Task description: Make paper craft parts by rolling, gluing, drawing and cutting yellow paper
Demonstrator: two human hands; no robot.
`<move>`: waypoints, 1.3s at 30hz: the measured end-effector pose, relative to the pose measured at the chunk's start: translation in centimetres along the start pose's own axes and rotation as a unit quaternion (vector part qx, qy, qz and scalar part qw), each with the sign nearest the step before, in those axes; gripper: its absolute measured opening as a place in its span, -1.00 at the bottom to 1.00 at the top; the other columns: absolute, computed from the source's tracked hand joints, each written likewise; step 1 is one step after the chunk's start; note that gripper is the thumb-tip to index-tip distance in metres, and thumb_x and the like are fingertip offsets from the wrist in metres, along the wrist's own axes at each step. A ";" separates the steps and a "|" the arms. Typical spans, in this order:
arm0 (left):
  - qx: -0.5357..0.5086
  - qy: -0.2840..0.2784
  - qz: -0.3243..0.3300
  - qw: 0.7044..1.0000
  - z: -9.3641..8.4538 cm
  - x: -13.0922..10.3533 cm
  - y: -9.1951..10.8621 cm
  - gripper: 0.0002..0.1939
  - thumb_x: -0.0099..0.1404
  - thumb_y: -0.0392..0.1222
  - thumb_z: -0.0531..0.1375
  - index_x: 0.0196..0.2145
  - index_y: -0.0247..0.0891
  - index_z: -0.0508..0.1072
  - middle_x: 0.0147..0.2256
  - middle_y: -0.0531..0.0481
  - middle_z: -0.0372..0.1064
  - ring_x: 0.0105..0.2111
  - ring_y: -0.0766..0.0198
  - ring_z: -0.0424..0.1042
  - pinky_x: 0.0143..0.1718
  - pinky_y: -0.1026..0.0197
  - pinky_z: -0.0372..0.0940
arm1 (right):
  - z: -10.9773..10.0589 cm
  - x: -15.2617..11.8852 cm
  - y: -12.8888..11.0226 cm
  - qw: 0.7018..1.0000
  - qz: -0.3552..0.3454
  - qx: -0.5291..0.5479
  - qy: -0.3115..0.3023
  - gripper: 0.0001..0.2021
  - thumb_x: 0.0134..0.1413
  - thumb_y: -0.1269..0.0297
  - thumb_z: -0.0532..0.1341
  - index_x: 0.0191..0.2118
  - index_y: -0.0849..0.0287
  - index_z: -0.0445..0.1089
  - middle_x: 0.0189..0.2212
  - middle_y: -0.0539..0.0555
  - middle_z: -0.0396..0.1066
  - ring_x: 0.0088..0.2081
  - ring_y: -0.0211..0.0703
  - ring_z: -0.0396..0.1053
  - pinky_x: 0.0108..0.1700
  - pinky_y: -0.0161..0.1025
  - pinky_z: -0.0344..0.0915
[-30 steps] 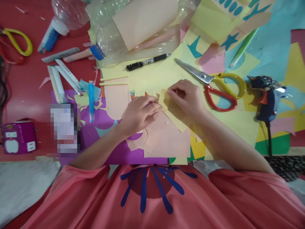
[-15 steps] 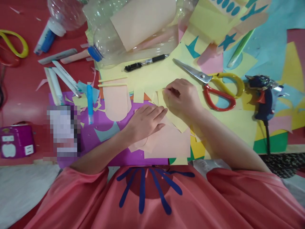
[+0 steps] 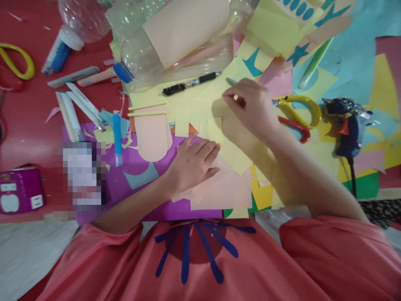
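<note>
My left hand lies flat with its fingers stretched out over pale pink paper. My right hand is closed in a pinch above yellow paper; whatever may be between thumb and fingertip is too small to make out. Behind that hand lie scissors with red and yellow handles, their blades mostly covered by it. To the left of my left hand is a pink paper piece with a rounded end, two thin yellow strips across its top. A black pen rests beyond both hands.
Clear plastic bottles lie at the back. A dark blue glue gun with a cable is on the right. Markers, a blurred-out rectangular object and a purple apple-marked box are on the left.
My right hand has moved away from me and slightly right, off the yellow strips and over the scissors' blades. My left hand stays in place, its fingers a little more spread.
</note>
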State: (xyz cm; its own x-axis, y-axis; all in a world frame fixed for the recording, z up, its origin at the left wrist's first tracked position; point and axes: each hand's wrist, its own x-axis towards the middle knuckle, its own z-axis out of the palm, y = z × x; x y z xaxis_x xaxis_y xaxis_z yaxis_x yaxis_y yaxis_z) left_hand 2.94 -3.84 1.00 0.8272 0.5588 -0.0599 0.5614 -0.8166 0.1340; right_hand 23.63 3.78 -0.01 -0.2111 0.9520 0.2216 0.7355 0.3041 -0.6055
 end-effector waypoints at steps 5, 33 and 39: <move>0.001 0.013 -0.006 1.000 0.4 0.0 0.3 -0.54 0.44 -0.05 0.03 0.16 -0.39 0.32 0.07 -0.20 0.44 0.16 0.04 0.33 0.22 -0.05 0.14 | -0.3 5.4 -1.8 0.950 -0.018 -0.264 -0.168 -0.71 0.17 0.61 0.04 -0.10 0.19 0.38 0.02 0.20 0.38 -0.08 0.01 0.38 -0.24 -0.15 0.23; 0.026 0.146 -0.008 0.989 1.1 0.8 0.4 -0.69 0.42 -0.12 0.05 -0.03 -0.33 0.45 -0.02 -0.24 0.46 0.07 0.02 0.43 0.11 0.01 0.31 | 1.6 -3.8 -1.9 0.927 0.133 0.350 -0.019 -0.93 0.06 0.28 0.28 -0.34 0.10 0.38 -0.45 -0.03 0.47 -0.46 -0.28 0.39 -0.42 -0.26 0.32; 0.013 0.170 -0.003 0.985 1.4 0.9 0.3 -0.69 0.38 -0.13 0.11 -0.04 -0.38 0.45 -0.06 -0.25 0.49 0.04 -0.01 0.45 0.06 0.01 0.34 | 1.1 -3.7 -2.8 0.954 0.117 0.274 -0.029 -0.90 0.05 0.27 0.26 -0.44 0.12 0.37 -0.54 -0.03 0.46 -0.52 -0.27 0.37 -0.46 -0.26 0.31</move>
State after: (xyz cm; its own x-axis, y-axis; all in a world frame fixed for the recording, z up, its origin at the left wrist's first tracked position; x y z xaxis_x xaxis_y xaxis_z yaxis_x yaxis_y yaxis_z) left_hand 3.86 -3.82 -0.39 0.7696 0.5768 0.2738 0.5708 -0.8137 0.1098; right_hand 21.64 -0.53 0.05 -0.1287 0.9917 -0.0013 0.3230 0.0406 -0.9455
